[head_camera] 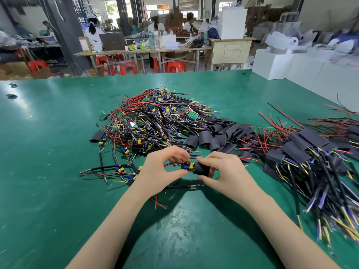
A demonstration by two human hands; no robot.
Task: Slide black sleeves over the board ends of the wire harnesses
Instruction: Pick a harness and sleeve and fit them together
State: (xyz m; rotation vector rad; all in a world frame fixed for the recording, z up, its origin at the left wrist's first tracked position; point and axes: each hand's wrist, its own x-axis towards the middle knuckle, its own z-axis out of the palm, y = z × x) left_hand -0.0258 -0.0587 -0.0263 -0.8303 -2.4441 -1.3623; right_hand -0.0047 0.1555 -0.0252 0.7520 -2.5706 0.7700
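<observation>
Where the green table (48,171) runs out to the left, its surface lies open, bearing only two small dark scraps (12,91) near the far edge. Next, left of centre: one loose black sleeve (97,136) lying at the near-left fringe of the heap, and a few stray harnesses (116,170) with blue and yellow parts spread flat just beside the left wrist. Centre, farther back: the main heap of unsleeved wire harnesses (151,121), red, black, yellow and purple leads tangled over small green boards, well short of the table's far edge. Centre, near: left hand (163,171), thumb and fingers curled in a ring and pinching the board end (186,165) of one harness, its blue and yellow parts showing between the two hands. Touching it on the right: black sleeve (202,169), its mouth set against the board end, with that end showing outside it; how far the board has gone in cannot be told. Right hand (225,171), fingers and thumb clamped round that sleeve, held just above the table. Open green surface lies between the forearms, toward the near edge. Right of centre: a pile of empty sleeves (223,134) touching the heap's right flank. Far right: a stack of sleeved harnesses (310,152), leads fanning toward the near-right edge. Beyond the table's right edge: white boxes (291,63).
</observation>
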